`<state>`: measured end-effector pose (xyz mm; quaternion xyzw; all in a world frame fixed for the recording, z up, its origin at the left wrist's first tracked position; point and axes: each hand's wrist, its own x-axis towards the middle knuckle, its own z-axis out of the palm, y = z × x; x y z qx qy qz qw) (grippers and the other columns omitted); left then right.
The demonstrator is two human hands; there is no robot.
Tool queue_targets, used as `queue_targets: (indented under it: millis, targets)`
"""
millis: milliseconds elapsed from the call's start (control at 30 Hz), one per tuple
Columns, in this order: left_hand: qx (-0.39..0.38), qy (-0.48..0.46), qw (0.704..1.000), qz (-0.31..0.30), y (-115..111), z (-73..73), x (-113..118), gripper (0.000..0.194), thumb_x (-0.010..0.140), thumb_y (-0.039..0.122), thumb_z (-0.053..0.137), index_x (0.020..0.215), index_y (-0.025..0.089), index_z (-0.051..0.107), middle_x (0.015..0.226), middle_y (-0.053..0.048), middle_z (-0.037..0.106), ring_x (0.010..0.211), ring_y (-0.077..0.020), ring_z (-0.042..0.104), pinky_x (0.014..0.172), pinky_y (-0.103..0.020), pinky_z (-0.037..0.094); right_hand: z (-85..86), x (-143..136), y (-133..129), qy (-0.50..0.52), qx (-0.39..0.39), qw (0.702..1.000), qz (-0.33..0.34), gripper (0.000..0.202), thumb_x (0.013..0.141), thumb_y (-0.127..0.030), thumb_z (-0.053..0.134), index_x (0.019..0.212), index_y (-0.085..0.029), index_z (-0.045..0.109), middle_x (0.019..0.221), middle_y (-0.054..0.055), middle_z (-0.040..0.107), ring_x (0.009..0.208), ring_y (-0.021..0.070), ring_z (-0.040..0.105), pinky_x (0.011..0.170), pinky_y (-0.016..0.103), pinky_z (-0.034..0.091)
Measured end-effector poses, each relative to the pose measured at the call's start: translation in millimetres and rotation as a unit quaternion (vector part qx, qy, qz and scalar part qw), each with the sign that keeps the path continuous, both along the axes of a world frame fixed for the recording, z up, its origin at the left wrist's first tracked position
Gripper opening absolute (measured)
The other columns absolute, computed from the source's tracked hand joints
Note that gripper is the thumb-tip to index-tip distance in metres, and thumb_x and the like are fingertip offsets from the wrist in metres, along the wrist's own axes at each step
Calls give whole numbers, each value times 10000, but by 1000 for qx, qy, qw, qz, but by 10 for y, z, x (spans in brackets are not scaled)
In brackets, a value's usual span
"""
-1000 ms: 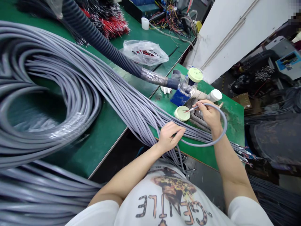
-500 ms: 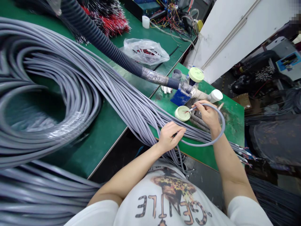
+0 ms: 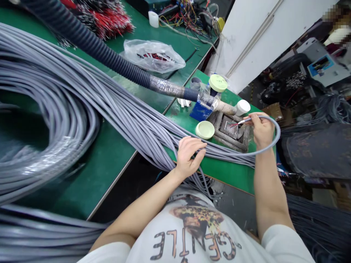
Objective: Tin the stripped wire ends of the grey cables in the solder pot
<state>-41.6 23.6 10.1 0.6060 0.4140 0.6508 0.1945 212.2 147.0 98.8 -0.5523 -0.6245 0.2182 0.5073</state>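
Note:
My right hand (image 3: pixel 263 128) is closed on one grey cable (image 3: pixel 276 126) close to its stripped end, and the cable loops back around the wrist. Thin coloured wires (image 3: pixel 233 124) fan from that end over a square, dark-framed solder pot (image 3: pixel 230 132). Whether their tips touch its surface, I cannot tell. My left hand (image 3: pixel 189 155) lies on the thick bundle of grey cables (image 3: pixel 142 126), fingers stretched and thumb apart. Between the two hands, left of the pot, stands a shallow pale-yellow dish (image 3: pixel 205 130).
A dark corrugated hose (image 3: pixel 123 65) crosses above the bench, its nozzle (image 3: pixel 226 107) beside the pot. Near it stand a white cup (image 3: pixel 242 107), a yellow-lidded jar (image 3: pixel 218 83) and a blue block (image 3: pixel 201 110). Coiled grey cable (image 3: pixel 68 106) fills the left. A plastic bag (image 3: pixel 156 56) lies behind.
My right hand has moved right with the cable, bringing the wire ends from the pale dish to over the solder pot. The left hand's fingers have spread a little. The whole view has shifted.

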Motion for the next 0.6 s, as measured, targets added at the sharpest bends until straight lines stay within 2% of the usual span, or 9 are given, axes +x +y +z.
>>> queue_targets:
  millis: [233,600]
  targets:
    - [-8,13,1000,2,2,-15,2,137,854,243,577,952,218,670,884,-42,727,963,-213,653,997,-457,407,-222,286,208,7,-29,999,-30,268,793,-439,648,787,-174,606,638,11,690,529,152,661,538,284,571]
    - [-4,24,1000,0,12,-3,-2,120,855,223,573,923,222,672,838,-26,724,907,-195,657,988,-443,409,-411,442,301,8,-40,999,-36,219,780,-381,647,776,-162,640,626,2,689,533,123,656,537,234,557]
